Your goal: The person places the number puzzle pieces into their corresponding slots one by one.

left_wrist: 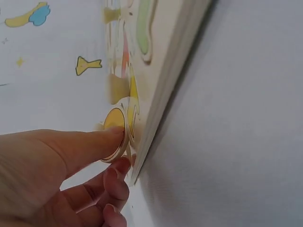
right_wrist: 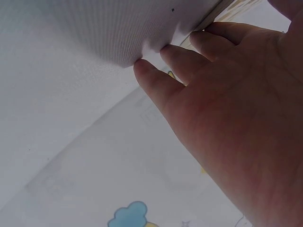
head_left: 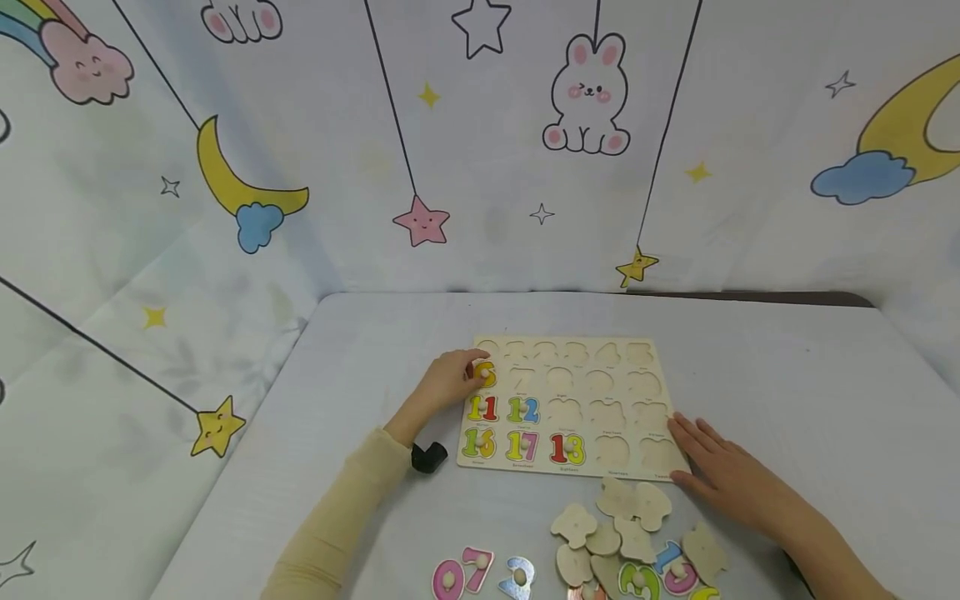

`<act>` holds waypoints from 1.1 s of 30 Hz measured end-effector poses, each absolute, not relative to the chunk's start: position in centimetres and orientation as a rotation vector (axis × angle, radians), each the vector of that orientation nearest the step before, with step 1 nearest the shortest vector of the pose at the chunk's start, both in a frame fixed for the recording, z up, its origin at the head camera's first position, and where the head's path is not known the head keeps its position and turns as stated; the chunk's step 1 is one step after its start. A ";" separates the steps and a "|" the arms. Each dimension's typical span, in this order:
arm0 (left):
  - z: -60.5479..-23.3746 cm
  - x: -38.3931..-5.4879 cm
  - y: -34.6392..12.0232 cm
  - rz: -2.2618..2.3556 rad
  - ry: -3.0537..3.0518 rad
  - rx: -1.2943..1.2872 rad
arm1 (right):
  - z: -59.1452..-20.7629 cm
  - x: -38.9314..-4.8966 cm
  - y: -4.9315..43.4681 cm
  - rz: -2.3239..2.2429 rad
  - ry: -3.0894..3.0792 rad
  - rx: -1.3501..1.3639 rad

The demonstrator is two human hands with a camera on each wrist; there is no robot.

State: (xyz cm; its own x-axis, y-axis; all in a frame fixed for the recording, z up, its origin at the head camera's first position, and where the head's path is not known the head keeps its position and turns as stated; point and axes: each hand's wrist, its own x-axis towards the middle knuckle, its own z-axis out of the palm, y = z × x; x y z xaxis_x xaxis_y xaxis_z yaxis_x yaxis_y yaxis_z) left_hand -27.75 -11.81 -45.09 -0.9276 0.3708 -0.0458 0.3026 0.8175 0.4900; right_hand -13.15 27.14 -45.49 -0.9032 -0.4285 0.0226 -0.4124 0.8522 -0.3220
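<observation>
Left hand (head_left: 450,379) pinches yellow 6 (head_left: 490,372); level it under the fingertips. Right hand (head_left: 723,471), fingers extended, touches board (head_left: 542,429) alongside.

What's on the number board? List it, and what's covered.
The board carries 11, 12, 16, 17 and 18. At its left edge, the left hand pinches a yellow 6; it hides part of that piece and the board beneath.

The head camera looks forward and down at the table (head_left: 795,367) from farther back. Each wrist camera looks from very close and tipped, one past the left hand (left_wrist: 52,161), one past the right hand (right_wrist: 227,113). The head and left wrist views share the number board (head_left: 582,427).
</observation>
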 end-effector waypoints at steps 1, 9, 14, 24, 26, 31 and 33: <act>-45.0 -27.6 -11.7 0.694 2.875 0.533 | -45.5 -13.2 27.2 -0.503 2.976 -0.675; -44.5 -27.2 -11.4 0.409 2.927 0.574 | -45.6 -13.2 27.3 -0.506 2.976 -0.673; -44.6 -27.1 -11.5 0.295 2.909 0.585 | -45.6 -13.3 27.3 -0.502 2.973 -0.673; -44.9 -26.4 -11.1 -0.053 2.996 0.722 | -45.2 -13.2 27.0 -0.516 2.968 -0.671; -44.8 -26.2 -11.0 -0.121 3.002 0.780 | -45.1 -13.2 27.0 -0.516 2.964 -0.666; -44.5 -25.7 -10.7 -0.208 3.006 0.818 | -45.3 -13.2 27.1 -0.516 2.971 -0.676; -44.4 -25.5 -10.5 -0.218 2.996 0.810 | -45.4 -13.1 27.1 -0.522 2.973 -0.684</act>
State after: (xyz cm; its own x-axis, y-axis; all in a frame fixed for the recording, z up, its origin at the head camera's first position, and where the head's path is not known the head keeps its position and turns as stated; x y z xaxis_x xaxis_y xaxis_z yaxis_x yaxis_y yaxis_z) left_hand -25.55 -10.50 -44.38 -0.8641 0.4990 -0.0659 0.5032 0.8548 -0.1268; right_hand -13.12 27.14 -45.45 -0.9014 -0.4320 0.0299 -0.4163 0.8457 -0.3340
